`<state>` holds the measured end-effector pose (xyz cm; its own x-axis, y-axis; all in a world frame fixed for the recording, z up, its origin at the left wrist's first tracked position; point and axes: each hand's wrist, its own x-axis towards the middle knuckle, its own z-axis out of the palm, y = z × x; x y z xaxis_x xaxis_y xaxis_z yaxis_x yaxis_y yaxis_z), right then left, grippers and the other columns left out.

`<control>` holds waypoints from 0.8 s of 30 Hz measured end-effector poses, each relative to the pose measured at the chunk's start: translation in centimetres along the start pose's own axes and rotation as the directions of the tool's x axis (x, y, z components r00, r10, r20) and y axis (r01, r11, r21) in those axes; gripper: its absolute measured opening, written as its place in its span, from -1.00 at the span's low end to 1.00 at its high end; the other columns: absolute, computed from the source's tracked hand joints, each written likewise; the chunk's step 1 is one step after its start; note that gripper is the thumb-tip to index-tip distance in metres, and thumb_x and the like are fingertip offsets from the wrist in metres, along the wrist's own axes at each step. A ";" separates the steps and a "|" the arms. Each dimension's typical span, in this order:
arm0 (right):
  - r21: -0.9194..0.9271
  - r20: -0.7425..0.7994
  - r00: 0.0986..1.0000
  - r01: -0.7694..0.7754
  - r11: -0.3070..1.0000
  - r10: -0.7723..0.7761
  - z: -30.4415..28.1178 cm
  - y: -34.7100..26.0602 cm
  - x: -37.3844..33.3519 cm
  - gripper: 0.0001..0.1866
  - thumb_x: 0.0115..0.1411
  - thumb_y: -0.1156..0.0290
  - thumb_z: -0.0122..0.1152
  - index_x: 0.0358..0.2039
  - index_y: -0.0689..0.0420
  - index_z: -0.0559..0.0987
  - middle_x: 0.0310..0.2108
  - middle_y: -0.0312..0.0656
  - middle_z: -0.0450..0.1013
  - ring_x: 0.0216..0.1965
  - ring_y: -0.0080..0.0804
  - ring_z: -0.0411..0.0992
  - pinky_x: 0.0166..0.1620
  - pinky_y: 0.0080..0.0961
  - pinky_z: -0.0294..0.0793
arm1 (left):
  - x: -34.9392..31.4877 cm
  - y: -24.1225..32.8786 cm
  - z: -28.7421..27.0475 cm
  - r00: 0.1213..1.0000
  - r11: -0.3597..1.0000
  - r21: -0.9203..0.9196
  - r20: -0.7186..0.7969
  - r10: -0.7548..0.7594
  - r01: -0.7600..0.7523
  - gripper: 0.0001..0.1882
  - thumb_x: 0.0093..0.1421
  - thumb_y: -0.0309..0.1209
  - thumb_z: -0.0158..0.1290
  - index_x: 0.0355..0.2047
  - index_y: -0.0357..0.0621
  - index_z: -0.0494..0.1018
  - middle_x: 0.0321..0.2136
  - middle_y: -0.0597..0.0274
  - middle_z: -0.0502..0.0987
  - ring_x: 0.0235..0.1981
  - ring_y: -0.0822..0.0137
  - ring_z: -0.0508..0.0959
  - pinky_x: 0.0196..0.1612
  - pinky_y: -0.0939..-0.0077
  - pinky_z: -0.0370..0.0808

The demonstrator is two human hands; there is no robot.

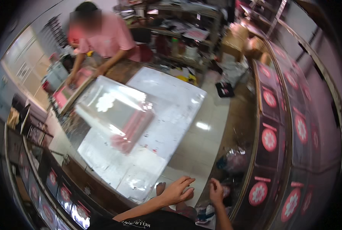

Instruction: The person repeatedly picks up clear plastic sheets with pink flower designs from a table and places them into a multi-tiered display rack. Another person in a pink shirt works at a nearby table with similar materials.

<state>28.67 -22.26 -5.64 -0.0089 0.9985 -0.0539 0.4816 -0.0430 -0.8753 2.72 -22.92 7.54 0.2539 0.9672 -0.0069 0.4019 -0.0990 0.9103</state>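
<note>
My left hand (180, 190) hovers beyond the near end of the white-covered table, its fingers loosely bent and apart with nothing in them. To its right, my right hand (216, 191) hangs in the air near the rack, fingers slightly curled, and no object shows in it. On the table lies a clear plastic-covered stack (115, 105) with a white flower shape on top and pinkish edges, blurred and apart from both hands. Dark sheets (269, 139) printed with pink circles and white flowers line the rack on my right.
A co-worker in a pink shirt (115, 34) leans over a pink-screened frame (65, 96) at the table's far left. White sheeting (178, 96) covers much of the table. More printed sheets (65, 193) stand at left. Plastic bags (234, 159) and a black item (225, 90) lie along the right.
</note>
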 end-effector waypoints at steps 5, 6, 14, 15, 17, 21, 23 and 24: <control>0.080 0.319 0.900 -0.338 0.938 0.297 8.4 1.9 -1.5 -0.65 0.27 0.39 0.14 0.04 0.23 0.55 -0.12 -0.02 0.57 -0.15 -0.24 0.59 -0.03 -0.37 0.55 | -2.6 -2.5 -9.0 0.958 0.995 0.099 -0.285 0.020 0.008 -0.60 0.22 -0.40 0.15 0.05 -0.26 0.44 -0.02 -0.09 0.44 0.04 -0.05 0.47 0.09 0.22 0.44; 0.037 0.344 0.897 -0.309 0.950 0.279 9.4 2.9 -2.0 -0.62 0.26 0.34 0.15 0.04 0.22 0.55 -0.11 -0.01 0.57 -0.14 -0.22 0.59 -0.02 -0.35 0.54 | -3.1 -3.6 -10.5 0.934 0.982 0.187 -0.351 0.066 0.001 -0.60 0.21 -0.41 0.15 0.04 -0.26 0.44 -0.02 -0.09 0.44 0.02 -0.05 0.48 0.08 0.22 0.45; -0.328 0.260 0.824 -0.415 0.849 0.503 15.0 15.3 -4.9 -0.50 0.18 0.12 0.14 0.03 0.17 0.57 -0.01 0.05 0.54 0.03 -0.03 0.52 0.12 -0.21 0.47 | -11.7 -15.7 -19.7 0.793 0.824 0.464 -0.609 0.030 0.325 -0.58 0.20 -0.48 0.09 0.06 -0.38 0.39 0.11 -0.30 0.33 0.15 -0.23 0.32 0.23 0.00 0.25; -0.390 0.263 0.824 -0.385 0.837 0.501 14.5 14.9 -5.1 -0.51 0.15 0.12 0.14 0.01 0.16 0.59 -0.04 0.07 0.55 0.01 -0.01 0.52 0.11 -0.20 0.48 | -12.6 -17.7 -20.1 0.800 0.777 0.528 -0.598 0.054 0.342 -0.55 0.22 -0.44 0.07 0.10 -0.39 0.37 0.16 -0.32 0.28 0.18 -0.25 0.29 0.25 -0.02 0.22; -0.299 0.117 0.818 -0.511 0.806 0.563 13.7 12.4 -6.5 -0.56 0.13 0.18 0.14 -0.03 0.13 0.60 -0.08 0.06 0.57 -0.01 0.00 0.53 0.10 -0.20 0.48 | -13.6 -20.5 -20.7 0.816 0.679 0.644 -0.567 0.113 0.353 -0.51 0.26 -0.36 0.04 0.14 -0.40 0.34 0.22 -0.34 0.22 0.21 -0.27 0.25 0.27 -0.07 0.17; -0.166 -0.016 0.799 -0.595 0.786 0.602 12.7 10.4 -9.9 -0.59 0.12 0.21 0.14 -0.06 0.12 0.61 -0.07 0.06 0.56 0.01 0.01 0.52 0.08 -0.19 0.49 | -12.5 -21.6 -21.0 0.831 0.602 0.722 -0.531 0.166 0.341 -0.47 0.30 -0.24 0.00 0.15 -0.40 0.34 0.22 -0.32 0.24 0.21 -0.27 0.26 0.26 -0.07 0.18; -0.225 -0.034 0.793 -0.599 0.768 0.608 13.4 10.7 -12.4 -0.60 0.14 0.17 0.17 -0.08 0.13 0.62 -0.12 0.03 0.58 -0.04 -0.02 0.54 0.05 -0.19 0.51 | -12.6 -21.8 -21.2 0.832 0.616 0.712 -0.532 0.160 0.337 -0.47 0.29 -0.24 0.00 0.15 -0.40 0.34 0.22 -0.32 0.25 0.21 -0.27 0.25 0.27 -0.07 0.18; -0.263 -0.033 0.797 -0.589 0.764 0.603 13.6 10.8 -13.5 -0.61 0.14 0.15 0.19 -0.10 0.13 0.62 -0.14 0.02 0.59 -0.06 -0.03 0.55 0.03 -0.19 0.52 | -12.5 -21.5 -20.9 0.830 0.623 0.705 -0.536 0.155 0.339 -0.46 0.28 -0.25 0.01 0.15 -0.41 0.34 0.21 -0.32 0.25 0.21 -0.27 0.25 0.27 -0.07 0.17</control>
<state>22.03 -36.62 -20.89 0.3125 0.7712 -0.5546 0.6041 -0.6119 -0.5105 -27.50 -28.01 -3.33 -0.1982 0.9129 0.3567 0.9566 0.1009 0.2733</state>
